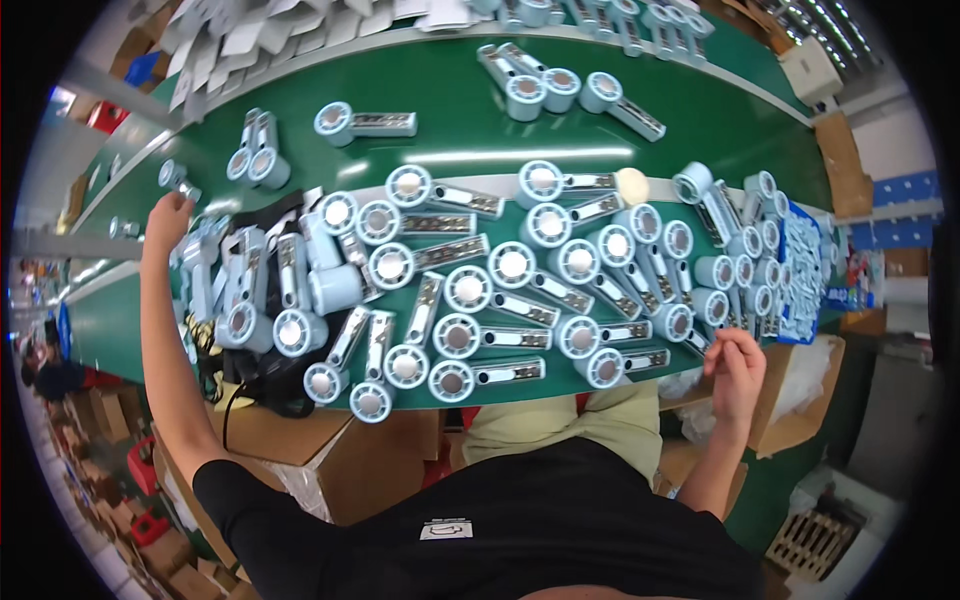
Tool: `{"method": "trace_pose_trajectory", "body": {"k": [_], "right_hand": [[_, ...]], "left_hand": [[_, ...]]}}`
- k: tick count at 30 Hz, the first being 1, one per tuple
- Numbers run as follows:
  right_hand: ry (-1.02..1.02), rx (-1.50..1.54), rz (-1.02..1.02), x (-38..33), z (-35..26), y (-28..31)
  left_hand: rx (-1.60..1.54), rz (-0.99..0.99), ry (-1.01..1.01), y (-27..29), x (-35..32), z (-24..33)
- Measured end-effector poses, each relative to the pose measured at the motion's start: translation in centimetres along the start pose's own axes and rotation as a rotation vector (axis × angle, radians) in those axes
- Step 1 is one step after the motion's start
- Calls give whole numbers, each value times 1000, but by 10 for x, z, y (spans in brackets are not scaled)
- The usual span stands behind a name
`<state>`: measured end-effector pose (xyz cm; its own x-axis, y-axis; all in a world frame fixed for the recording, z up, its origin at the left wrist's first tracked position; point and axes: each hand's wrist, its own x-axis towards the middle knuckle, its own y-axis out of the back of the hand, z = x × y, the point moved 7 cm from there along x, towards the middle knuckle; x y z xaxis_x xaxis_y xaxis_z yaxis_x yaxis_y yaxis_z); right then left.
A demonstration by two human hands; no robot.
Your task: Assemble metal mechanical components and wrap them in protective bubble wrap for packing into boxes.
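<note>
At the far left my left arm is stretched out. My left hand (168, 222) is closed at the handle end of a light-blue handheld fan (174, 174) with a round head. My right hand (736, 370) hovers at the table's near right edge, its fingers loosely curled and nothing visible in them. Closest to it lies another handheld fan (678, 322). Between my hands, several more of these fans lie in loose rows, with silvery discs in their heads and their handles uncovered, such as a fan (468, 288) near the middle. One cream round disc (631, 186) sits among them.
Fans are heaped beside black bags (285, 385) on the left. A blue crate (800, 280) of small light-blue parts stands on the right. More fans (365, 123) lie on the green surface (440, 160) beyond, with white pieces (260, 35) behind. Cardboard boxes (330, 460) stand below.
</note>
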<state>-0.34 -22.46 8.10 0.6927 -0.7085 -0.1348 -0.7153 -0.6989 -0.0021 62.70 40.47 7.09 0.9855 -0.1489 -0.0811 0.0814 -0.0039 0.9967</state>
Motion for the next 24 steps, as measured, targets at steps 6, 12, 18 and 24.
{"method": "trace_pose_trajectory", "body": {"k": [6,12,18,24], "right_hand": [[-12,-41,67,-7,5,31],[29,-68,119,-10,9,59],[260,-352,334,-11,79,103],[508,-654,403,-6,108,89]], "left_hand": [[-22,195,-563,-24,-25,278],[-228,-192,-307,-115,32,305],[-227,34,-380,-110,2,338],[-236,134,-321,-103,-13,339]]}}
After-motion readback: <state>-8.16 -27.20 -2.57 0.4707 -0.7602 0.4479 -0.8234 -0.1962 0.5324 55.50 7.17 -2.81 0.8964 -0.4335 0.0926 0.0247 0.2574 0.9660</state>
